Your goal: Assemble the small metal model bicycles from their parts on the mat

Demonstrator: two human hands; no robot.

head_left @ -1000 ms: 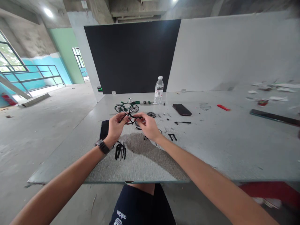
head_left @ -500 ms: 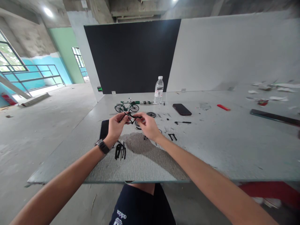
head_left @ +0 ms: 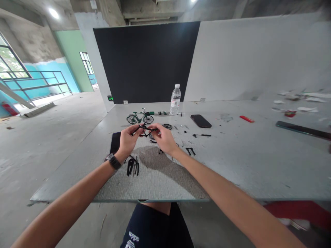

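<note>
Above the grey table (head_left: 245, 165), a black model bicycle frame (head_left: 145, 131) is held between both hands. My left hand (head_left: 128, 138) pinches its left end, and my right hand (head_left: 163, 137) grips its right end; the fingertips partly cover it. Just behind the hands stands a small green model bicycle (head_left: 140, 118). A spoked model wheel (head_left: 167, 126) lies beyond my right hand, and another is partly hidden by its fingers. Black fork-like parts (head_left: 133, 166) lie on the table below my left wrist.
A clear water bottle (head_left: 175, 100) stands at the back. On the right lie a phone (head_left: 201, 121), a black thin tool (head_left: 202, 135), a black bracket part (head_left: 190, 151) and a red object (head_left: 246, 119). A black flat object (head_left: 115, 142) sits beside my left hand.
Almost nothing differs; both hands keep hold of the bicycle frame in the same place, with only a very slight shift of the view.
</note>
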